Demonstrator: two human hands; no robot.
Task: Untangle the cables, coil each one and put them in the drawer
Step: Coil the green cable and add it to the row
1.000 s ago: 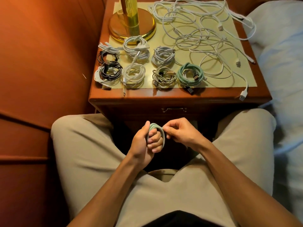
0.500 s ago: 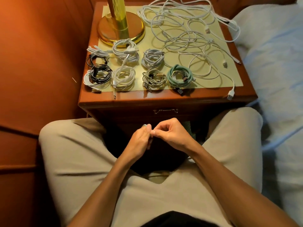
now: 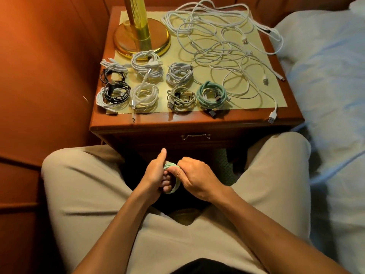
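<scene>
Between my knees, a mint-green cable (image 3: 172,177) is looped around the fingers of my left hand (image 3: 156,173), whose thumb points up. My right hand (image 3: 194,177) pinches the same green coil at its top. Above, on the wooden nightstand (image 3: 197,123), several finished coils lie in two rows: white coils (image 3: 145,96), a grey coil (image 3: 179,73), a beige coil (image 3: 179,98), black coils (image 3: 116,89) and a second green coil (image 3: 212,95). A tangle of white cables (image 3: 223,50) covers the right and back of the top. The drawer handle (image 3: 195,136) sits on the shut drawer front.
A brass lamp base (image 3: 142,39) stands at the nightstand's back left. An orange-brown padded wall (image 3: 43,76) runs along the left. A bed with pale blue bedding (image 3: 331,95) borders the right. My legs in beige trousers frame the hands.
The view has shifted. My hands came together over the green cable, then parted a little; the coil now shows again around my left fingers, with my right hand gripping its top.
</scene>
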